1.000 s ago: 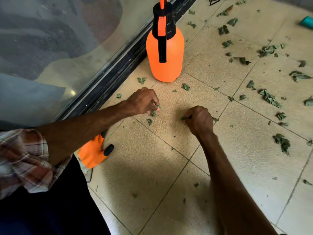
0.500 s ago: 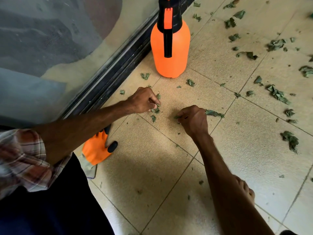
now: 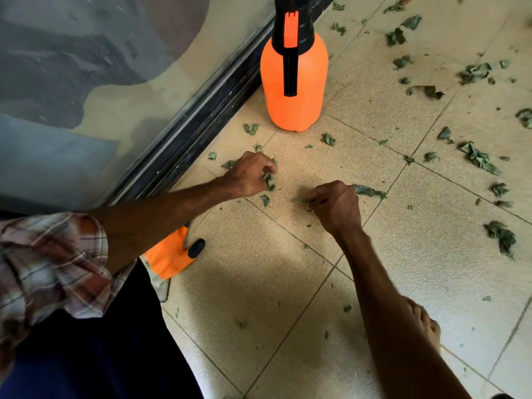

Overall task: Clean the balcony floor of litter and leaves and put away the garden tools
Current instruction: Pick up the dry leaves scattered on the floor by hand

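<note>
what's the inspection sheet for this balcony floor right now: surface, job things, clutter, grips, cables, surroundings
surface: beige tiled floor, strewn with leaf scraps, thickest at the right.
job's things: leaves scattered; orange spray bottle upright beside the door track; orange tool lying partly hidden under the left forearm.
clutter: nothing seen beyond the leaves.
grips: left hand curled round leaves; right hand pinching leaves, one sticking out.
cables: nothing seen.
surroundings: glass door above the dark track; bare foot on the tiles.
</note>
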